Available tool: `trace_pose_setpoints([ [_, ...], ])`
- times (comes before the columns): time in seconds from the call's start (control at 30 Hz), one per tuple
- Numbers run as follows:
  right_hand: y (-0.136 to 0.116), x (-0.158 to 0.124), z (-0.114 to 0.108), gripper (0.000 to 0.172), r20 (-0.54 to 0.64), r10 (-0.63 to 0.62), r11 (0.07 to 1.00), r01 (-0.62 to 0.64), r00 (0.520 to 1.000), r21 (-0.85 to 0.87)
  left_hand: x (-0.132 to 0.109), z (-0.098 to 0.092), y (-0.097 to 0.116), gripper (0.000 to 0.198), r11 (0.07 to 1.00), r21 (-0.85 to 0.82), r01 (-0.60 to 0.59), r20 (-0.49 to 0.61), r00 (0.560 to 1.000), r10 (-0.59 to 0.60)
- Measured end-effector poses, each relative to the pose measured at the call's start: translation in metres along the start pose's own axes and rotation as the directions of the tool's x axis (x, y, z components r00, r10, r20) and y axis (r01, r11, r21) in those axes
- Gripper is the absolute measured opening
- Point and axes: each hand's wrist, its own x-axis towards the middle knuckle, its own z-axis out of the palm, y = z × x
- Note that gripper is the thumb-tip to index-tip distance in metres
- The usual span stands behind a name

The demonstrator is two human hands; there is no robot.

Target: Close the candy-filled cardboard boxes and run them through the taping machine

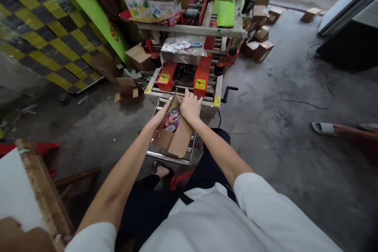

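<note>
An open cardboard box [180, 138] rests on a short roller conveyor [168, 157] in front of me. Inside it lie several small packets in pink and purple print [172, 120]. My left hand [161, 116] grips the box's left side, its fingers along the raised flap and partly hidden. On the right, my right hand [190, 106] has its fingers bent over the far end of the right flap. Just beyond the box is a carton sealing machine [201, 80] with orange-red guides and yellow labels. A clear plastic bag holding a blue tool [191, 44] lies on top of it.
A crank handle [230, 92] juts out at the machine's right. Small cartons [262, 50] lie on the floor behind it. A cable [271, 118] crosses the floor. Another person's foot in a sandal [325, 128] shows at right; a wooden frame [41, 189] stands at left.
</note>
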Motion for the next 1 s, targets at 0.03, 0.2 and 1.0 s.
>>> trace_pose_setpoints([
  [0.03, 0.002, 0.001, -0.002, 0.048, -0.021, 0.029, 0.999, -0.028, 0.999, 0.043, -0.004, 0.007, -0.001, 0.077, 0.998, 0.051, 0.034, 0.028, 0.999, -0.035],
  [0.2, 0.002, 0.004, -0.003, 0.05, -0.05, 0.114, 0.968, -0.1, 0.992, 0.231, -0.031, 0.018, -0.003, 0.062, 0.878, 0.465, -0.114, -0.036, 0.988, 0.148],
  [1.0, 0.022, -0.114, -0.026, 0.137, 0.385, -0.507, 0.853, 0.513, 0.771, 0.097, -0.006, 0.026, 0.002, 0.058, 0.823, 0.568, 0.007, -0.129, 0.988, 0.081],
])
